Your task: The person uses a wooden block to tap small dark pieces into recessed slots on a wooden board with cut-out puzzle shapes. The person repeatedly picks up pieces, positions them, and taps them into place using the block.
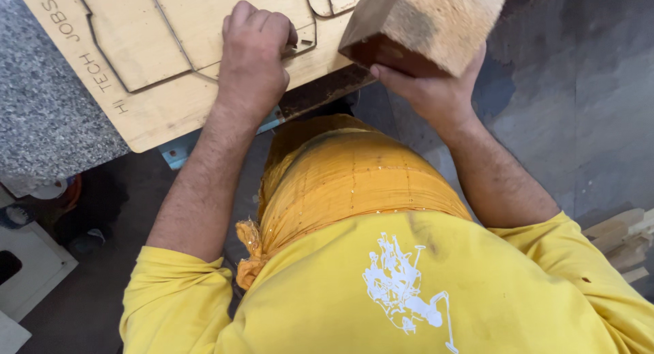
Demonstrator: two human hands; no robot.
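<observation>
A flat plywood board [170,88] with thin metal strips set into cut grooves lies on a speckled grey stone slab [41,116]. My left hand [253,51] is closed in a fist and presses down on the board at a strip near its front edge; what its fingers pinch is hidden. My right hand [429,88] grips a thick wooden block [422,24] from beneath and holds it raised over the board's right end. The block's top is pale and worn, its side dark brown.
A blue metal bracket [178,153] pokes out under the board's front edge. A grey concrete floor [579,102] lies to the right, with wood offcuts [623,242] at the right edge. White panels [30,272] sit at the lower left. My yellow shirt fills the bottom.
</observation>
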